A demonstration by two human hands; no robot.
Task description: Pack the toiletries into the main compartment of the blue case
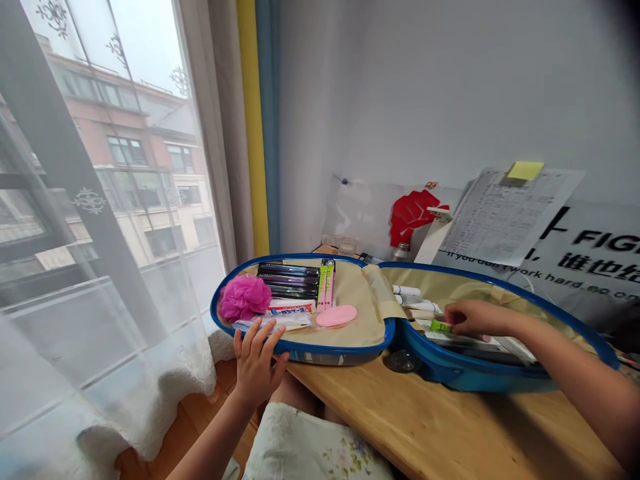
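A blue-rimmed suitcase (390,332) lies open on the wooden table. In its left half are a pink mesh puff (245,297), several dark slim packages (289,281), a green and pink packet (327,285), a toothpaste box (291,307) and a pink oval (337,316). My left hand (257,360) rests on the near rim of that half, fingers spread, holding nothing. Over the right half, my right hand (473,319) has its fingers closed beside a small green item (441,327); what they grip is too blurred to name. White tubes (407,291) lie near it.
The wooden table (425,427) extends in front of the suitcase. A curtained window (110,200) is on the left. Behind the suitcase stand a small bottle (401,252) and clipped papers (505,213) against the wall.
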